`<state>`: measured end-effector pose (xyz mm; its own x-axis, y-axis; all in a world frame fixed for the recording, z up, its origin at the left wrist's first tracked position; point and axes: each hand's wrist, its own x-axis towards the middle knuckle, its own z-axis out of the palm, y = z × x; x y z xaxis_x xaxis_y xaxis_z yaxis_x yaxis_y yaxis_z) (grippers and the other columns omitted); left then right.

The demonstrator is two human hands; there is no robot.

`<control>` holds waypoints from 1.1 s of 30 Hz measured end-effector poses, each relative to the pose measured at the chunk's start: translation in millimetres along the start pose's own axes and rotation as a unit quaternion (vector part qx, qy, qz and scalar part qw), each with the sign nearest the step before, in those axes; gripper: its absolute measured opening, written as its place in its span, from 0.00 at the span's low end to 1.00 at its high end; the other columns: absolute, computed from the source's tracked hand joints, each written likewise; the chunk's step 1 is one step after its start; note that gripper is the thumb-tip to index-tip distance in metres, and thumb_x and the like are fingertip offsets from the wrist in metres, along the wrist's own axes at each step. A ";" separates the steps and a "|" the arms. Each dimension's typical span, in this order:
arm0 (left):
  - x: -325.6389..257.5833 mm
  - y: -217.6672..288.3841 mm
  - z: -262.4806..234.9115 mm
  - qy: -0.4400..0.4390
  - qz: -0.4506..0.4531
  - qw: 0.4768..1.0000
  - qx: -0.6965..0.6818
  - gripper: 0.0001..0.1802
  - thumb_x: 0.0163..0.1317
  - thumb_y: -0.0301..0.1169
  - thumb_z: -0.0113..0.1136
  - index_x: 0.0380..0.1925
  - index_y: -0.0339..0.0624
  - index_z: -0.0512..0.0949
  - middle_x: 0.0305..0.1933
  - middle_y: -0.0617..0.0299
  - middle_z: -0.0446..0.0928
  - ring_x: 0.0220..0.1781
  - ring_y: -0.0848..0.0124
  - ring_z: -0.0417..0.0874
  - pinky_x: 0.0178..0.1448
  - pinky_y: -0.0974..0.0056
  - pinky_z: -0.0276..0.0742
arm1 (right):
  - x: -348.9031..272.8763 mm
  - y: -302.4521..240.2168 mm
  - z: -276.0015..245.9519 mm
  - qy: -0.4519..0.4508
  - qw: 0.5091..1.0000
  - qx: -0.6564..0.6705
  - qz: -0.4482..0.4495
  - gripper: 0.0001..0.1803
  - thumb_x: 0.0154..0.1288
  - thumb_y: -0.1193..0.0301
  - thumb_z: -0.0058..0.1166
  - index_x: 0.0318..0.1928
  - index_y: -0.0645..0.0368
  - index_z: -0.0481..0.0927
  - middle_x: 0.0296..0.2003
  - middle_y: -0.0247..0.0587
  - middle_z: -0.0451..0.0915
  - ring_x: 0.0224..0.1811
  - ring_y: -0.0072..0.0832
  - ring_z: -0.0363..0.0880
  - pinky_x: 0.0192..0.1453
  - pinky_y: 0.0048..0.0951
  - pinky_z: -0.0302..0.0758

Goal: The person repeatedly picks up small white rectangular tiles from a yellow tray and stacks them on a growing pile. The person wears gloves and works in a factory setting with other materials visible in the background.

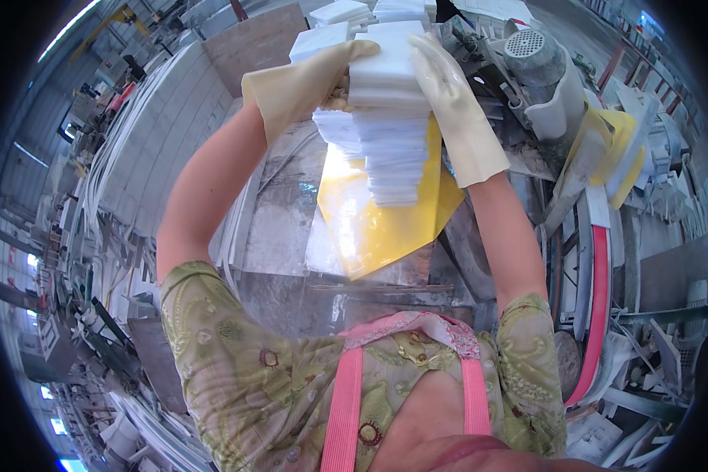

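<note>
Both my hands wear cream rubber gloves and are stretched out ahead of me. A short block of white square tiles is between them, above a taller stack of thin white tiles. My left hand grips the block's left side, thumb over the top and fingers curled at its lower edge. Along the right side lies my right hand, pressed to the tiles; its fingertips are partly hidden. A shiny yellow sheet sits beneath the tall stack on a wet grey surface.
More white tile stacks stand beyond my hands. To the right is a machine with a grey motor, near yellow pieces and a red strip. A pale slab wall rises on the left; stone offcuts lie about.
</note>
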<state>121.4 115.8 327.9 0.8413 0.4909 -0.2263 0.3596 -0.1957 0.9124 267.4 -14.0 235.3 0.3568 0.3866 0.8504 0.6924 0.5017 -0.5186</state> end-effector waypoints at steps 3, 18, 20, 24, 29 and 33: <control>1.1 10.9 -10.9 -0.043 -0.017 0.993 0.107 0.27 0.66 0.56 0.54 0.36 0.40 0.79 0.21 0.57 0.77 0.14 0.77 0.70 0.14 0.70 0.54 | -6.0 11.0 6.3 0.048 0.998 -0.019 0.032 0.19 0.71 0.69 0.58 0.57 0.66 0.79 0.62 0.59 0.76 0.68 0.45 0.72 0.72 0.37 0.66; -8.6 -5.8 -2.4 0.017 -0.003 1.000 0.018 0.32 0.61 0.59 0.61 0.34 0.35 0.79 0.20 0.52 0.76 0.13 0.78 0.67 0.16 0.73 0.59 | -10.1 -2.3 12.1 0.056 0.996 0.012 0.066 0.21 0.71 0.69 0.58 0.60 0.66 0.77 0.66 0.60 0.72 0.73 0.46 0.67 0.74 0.37 0.62; -11.1 -6.4 0.0 0.024 0.002 1.000 0.013 0.32 0.60 0.59 0.62 0.34 0.35 0.78 0.19 0.53 0.75 0.13 0.79 0.65 0.17 0.73 0.58 | -9.8 -1.8 12.4 0.057 0.995 0.033 0.075 0.21 0.71 0.69 0.57 0.60 0.66 0.77 0.66 0.60 0.72 0.72 0.45 0.67 0.74 0.37 0.62; -18.1 -8.8 3.6 0.049 0.032 0.998 0.002 0.32 0.61 0.60 0.62 0.31 0.36 0.78 0.17 0.57 0.73 0.14 0.79 0.63 0.18 0.73 0.56 | -9.0 -5.5 11.0 0.048 0.997 0.015 0.064 0.21 0.73 0.69 0.54 0.62 0.66 0.76 0.67 0.56 0.72 0.73 0.43 0.67 0.76 0.37 0.61; -13.4 -5.3 5.5 0.048 0.013 0.998 -0.027 0.29 0.63 0.59 0.62 0.30 0.40 0.79 0.16 0.61 0.71 0.16 0.79 0.63 0.20 0.72 0.56 | -10.4 -24.1 11.3 0.060 0.994 0.001 0.087 0.22 0.77 0.67 0.48 0.65 0.67 0.74 0.67 0.52 0.72 0.76 0.39 0.63 0.79 0.36 0.56; -8.7 -2.9 6.0 0.045 0.032 0.997 -0.058 0.26 0.63 0.57 0.63 0.32 0.42 0.79 0.17 0.64 0.72 0.16 0.80 0.63 0.21 0.72 0.55 | -11.4 -36.2 11.0 0.096 0.987 0.038 0.123 0.22 0.74 0.68 0.52 0.64 0.65 0.75 0.69 0.56 0.69 0.75 0.42 0.63 0.76 0.35 0.60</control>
<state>115.5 107.0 325.2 0.8202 0.5550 -0.1389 0.2525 -0.1334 0.9584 231.4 -28.0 243.4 0.6260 0.3542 0.6948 0.5232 0.4699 -0.7109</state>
